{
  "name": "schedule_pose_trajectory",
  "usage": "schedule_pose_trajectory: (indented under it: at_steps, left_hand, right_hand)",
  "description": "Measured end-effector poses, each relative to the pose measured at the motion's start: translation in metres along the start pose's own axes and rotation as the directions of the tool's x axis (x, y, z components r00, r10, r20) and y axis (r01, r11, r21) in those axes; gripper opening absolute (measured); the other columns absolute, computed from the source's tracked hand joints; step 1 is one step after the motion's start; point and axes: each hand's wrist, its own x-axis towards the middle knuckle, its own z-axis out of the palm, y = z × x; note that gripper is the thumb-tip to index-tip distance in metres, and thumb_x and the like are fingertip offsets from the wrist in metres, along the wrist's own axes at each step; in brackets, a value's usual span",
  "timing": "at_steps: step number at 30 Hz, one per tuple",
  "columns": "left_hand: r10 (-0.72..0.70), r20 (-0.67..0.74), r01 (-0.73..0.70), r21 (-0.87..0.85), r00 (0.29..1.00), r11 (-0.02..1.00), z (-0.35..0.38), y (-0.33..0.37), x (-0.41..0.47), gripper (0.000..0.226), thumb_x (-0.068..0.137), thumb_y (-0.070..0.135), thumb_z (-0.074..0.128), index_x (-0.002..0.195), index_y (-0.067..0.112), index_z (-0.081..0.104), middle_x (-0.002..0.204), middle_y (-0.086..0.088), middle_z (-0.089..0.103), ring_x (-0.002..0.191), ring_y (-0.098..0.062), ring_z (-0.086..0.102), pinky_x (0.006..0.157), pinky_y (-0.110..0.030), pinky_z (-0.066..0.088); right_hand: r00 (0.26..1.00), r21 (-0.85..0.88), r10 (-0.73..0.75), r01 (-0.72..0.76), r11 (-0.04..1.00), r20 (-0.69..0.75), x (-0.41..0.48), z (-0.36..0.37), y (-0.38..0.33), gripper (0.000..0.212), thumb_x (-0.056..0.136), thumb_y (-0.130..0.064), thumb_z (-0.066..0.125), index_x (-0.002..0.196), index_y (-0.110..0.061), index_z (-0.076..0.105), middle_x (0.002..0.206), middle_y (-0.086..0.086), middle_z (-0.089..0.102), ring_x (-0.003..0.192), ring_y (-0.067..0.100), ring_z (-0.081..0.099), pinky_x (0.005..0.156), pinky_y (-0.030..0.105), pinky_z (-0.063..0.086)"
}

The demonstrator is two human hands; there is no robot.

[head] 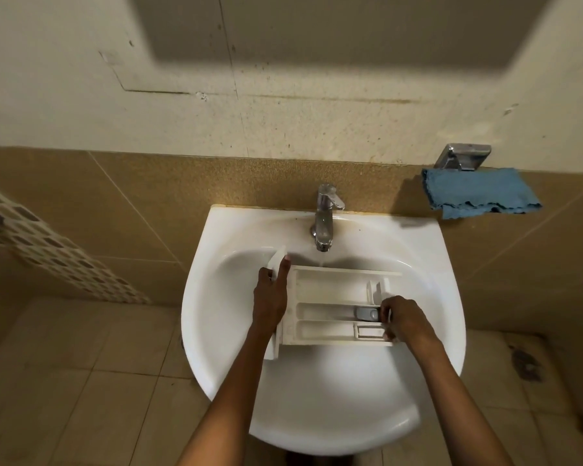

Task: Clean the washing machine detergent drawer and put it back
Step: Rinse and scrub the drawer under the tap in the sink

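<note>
I have the drawer (334, 306) held level over the sink (317, 398), compartments up, its far edge just under the tap (324, 218), where a thin stream of water runs down onto that edge. My left hand (270, 297) is closed around the front panel end, thumb stretched up along the panel. My right hand (406, 319) is clamped on the other end, fingers curled over the wall beside the grey insert (367, 313).

The risks, as I judge them: wet plastic is slick, and I am holding only by the two ends, so a slip on either side would let the drawer drop against the basin (hard ceramic, and thin plastic walls could crack). The grey insert looks like a separate piece; if I tip the drawer to drain it, that piece might fall out toward the drain. Water striking the far edge instead of the compartments could run off the back and splash the rim and the floor. The blue cloth (478, 191) hangs on the wall to my right, well apart, so I would have to let go with one hand to reach it.
</note>
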Motion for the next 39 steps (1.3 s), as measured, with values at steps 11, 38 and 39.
schedule_pose_trajectory:
  at_steps: [11,38,39]
  left_hand:
    - [0.015,0.002,-0.015,-0.015,1.000,1.000,0.000,-0.001,0.001,0.053,0.091,0.055,0.040,0.119,0.010,0.045,0.108,-0.010,0.058,0.100,-0.030,0.057,0.087,-0.039,0.047]
    - [0.040,0.009,-0.038,-0.166,0.999,0.985,0.001,0.000,-0.006,0.061,0.097,0.053,0.011,0.143,0.020,0.033,0.143,-0.009,0.042,0.132,-0.030,0.039,0.112,-0.045,0.025]
    - [0.043,0.004,-0.042,-0.172,0.999,0.984,0.001,-0.001,-0.005,0.061,0.097,0.053,0.011,0.145,0.021,0.029,0.147,-0.008,0.038,0.135,-0.029,0.036,0.115,-0.045,0.022]
  right_hand:
    - [0.999,0.119,-0.038,0.042,0.992,-0.036,-0.001,0.002,0.005,0.037,0.063,-0.015,0.084,0.059,-0.018,0.047,0.062,-0.005,0.049,0.061,0.013,0.049,0.051,0.017,0.031]
    - [0.979,-0.141,-0.037,0.009,0.990,-0.200,-0.013,-0.001,-0.029,0.007,0.078,-0.002,0.061,0.080,-0.008,0.058,0.088,0.008,0.058,0.089,0.028,0.058,0.067,0.024,0.036]
    - [0.965,-0.060,-0.068,0.054,0.997,-0.254,-0.011,0.000,-0.039,0.012,0.076,0.000,0.063,0.086,-0.007,0.061,0.088,0.007,0.058,0.090,0.028,0.059,0.068,0.023,0.036]
